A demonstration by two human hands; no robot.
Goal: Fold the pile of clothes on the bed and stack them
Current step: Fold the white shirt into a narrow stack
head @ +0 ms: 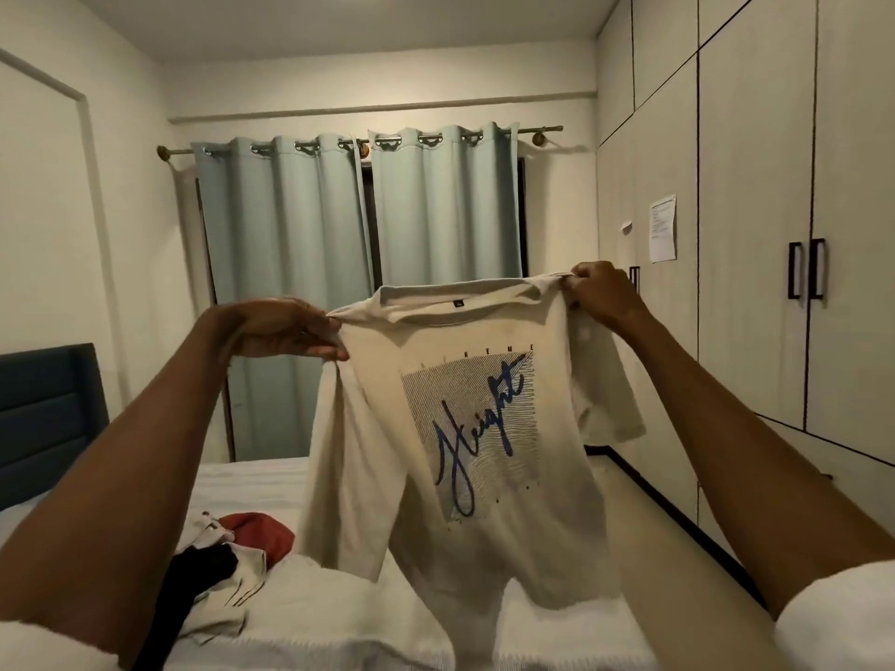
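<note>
Hidden, cropped or illegible items, head view:

- Cream T-shirt: hem trails down to the bed; the far sleeve is folded behind the body. Small print above and below the blue script is too fine to read.
- Left hand and right hand: fingertips buried in the shoulder seams; both upper arms cropped at the bottom corners.
- Pile of clothes: partly covered by the left forearm; the count of garments cannot be told.
- Bed: middle hidden behind the shirt, near end cropped.
- Headboard: cut by the left edge.
- Paper on the wardrobe: text too small to read.
- Curtains: lower middle hidden by the shirt.
</note>
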